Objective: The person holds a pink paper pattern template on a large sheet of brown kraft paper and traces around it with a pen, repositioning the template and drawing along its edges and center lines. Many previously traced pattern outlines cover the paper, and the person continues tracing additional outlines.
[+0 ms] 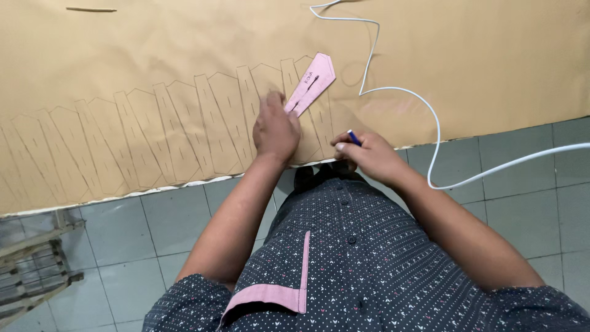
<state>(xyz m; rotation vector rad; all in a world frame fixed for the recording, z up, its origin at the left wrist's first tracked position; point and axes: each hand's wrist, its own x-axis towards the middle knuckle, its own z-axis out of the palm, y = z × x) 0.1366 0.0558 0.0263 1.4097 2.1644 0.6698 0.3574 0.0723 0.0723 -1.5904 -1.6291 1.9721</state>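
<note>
Dark navy short-sleeved shirt (369,270) with tiny pale specks, pink-trimmed chest pocket (270,295).

Matt brown paper sheet (184,55), pink template (312,83) probably stiff card, glossy grey floor tiles (522,160), smooth white cable (430,110)

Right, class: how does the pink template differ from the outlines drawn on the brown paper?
The pink template is a solid cut-out piece; the outlines are only pen lines. The template is a single one, pinned by the left hand; the outlines repeat in a row. Both share a long, pointed shape.
</note>
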